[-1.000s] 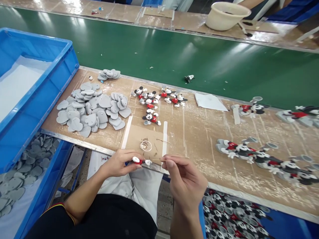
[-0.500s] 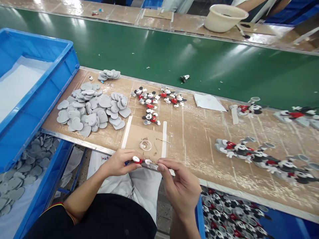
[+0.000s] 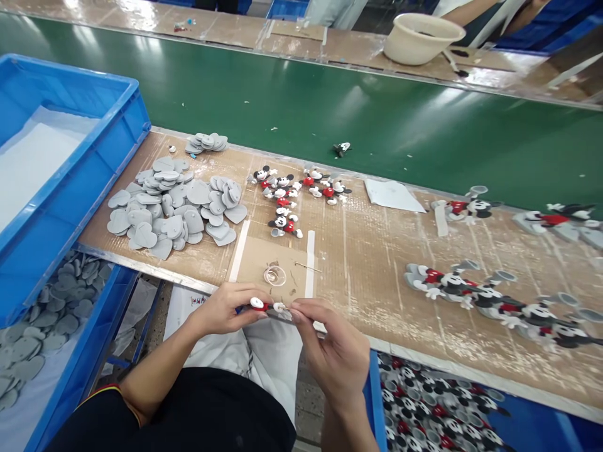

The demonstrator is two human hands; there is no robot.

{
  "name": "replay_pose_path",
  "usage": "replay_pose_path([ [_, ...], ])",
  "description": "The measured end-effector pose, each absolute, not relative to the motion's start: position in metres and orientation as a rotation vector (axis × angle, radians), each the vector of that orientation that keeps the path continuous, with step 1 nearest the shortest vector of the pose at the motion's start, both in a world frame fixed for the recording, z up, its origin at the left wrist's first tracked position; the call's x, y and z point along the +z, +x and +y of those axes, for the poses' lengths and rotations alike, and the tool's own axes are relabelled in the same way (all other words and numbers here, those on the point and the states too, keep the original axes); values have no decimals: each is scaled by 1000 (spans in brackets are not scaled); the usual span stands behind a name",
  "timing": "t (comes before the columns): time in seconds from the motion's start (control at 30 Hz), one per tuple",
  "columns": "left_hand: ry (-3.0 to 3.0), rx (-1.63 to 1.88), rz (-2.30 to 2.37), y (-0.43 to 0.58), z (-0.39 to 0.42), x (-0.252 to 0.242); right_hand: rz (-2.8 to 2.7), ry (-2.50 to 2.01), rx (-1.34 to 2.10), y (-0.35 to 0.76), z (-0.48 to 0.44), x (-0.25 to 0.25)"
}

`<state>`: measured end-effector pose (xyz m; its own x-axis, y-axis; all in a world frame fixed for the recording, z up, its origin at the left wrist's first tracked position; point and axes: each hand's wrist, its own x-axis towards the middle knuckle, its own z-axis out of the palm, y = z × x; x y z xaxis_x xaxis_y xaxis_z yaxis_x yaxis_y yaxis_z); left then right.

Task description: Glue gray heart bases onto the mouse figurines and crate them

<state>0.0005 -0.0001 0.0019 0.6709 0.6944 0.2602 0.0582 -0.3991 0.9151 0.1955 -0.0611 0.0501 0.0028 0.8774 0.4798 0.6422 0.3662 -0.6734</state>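
My left hand (image 3: 225,310) holds a small Mickey Mouse figure (image 3: 262,306) with red shorts and a white round part facing up. My right hand (image 3: 332,346) pinches a thin wooden stick (image 3: 285,311), mostly hidden by the fingertips, right at the figure's pale end. Both hands are close together above the bench's front edge (image 3: 207,287). Beyond them lie a small transparent ring (image 3: 274,275) and a loose stick (image 3: 308,267). Further back are several finished figures (image 3: 282,201) and a heap of grey foam hearts (image 3: 174,207).
A blue plastic crate (image 3: 70,125) stands at left, with grey hearts in a blue bin (image 3: 51,314) below it. A bin of figures (image 3: 433,402) sits at lower right. A green conveyor belt (image 3: 282,94) runs behind the cardboard-covered bench, and a co-worker's arm (image 3: 499,16) shows at top right.
My right hand has moved left, bringing the stick to the figure's end. My left hand stays nearly still. The small figure on the green belt has drifted left.
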Motion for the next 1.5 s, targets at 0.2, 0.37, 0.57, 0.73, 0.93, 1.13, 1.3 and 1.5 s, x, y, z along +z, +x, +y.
replay_pose_path([
  [0.2, 1853, 799, 550, -1, 0, 1, -1751, -1335, 366, 196, -61, 52],
  [0.37, 1825, 809, 534, -2, 1, -2, -1724, -1341, 314, 193, -63, 53],
  [0.57, 1820, 830, 545, -2, 0, -2, -1730, -1320, 356, 192, -65, 52],
  [0.73, 1819, 830, 540, -2, 0, -2, -1764, -1327, 327, 194, -65, 50],
  [0.93, 1800, 840, 551, -2, 1, 0, -1754, -1305, 301, 192, -67, 49],
  [1.13, 1756, 819, 559, -3, 1, 2, -1520, -1347, 392, 194, -69, 42],
  [1.3, 1741, 826, 565, -3, 1, -1, -1230, -1459, 425, 199, -51, 17],
  [1.5, 1755, 796, 584, -3, 0, 1, -1276, -1479, 530, 193, -31, -7],
])
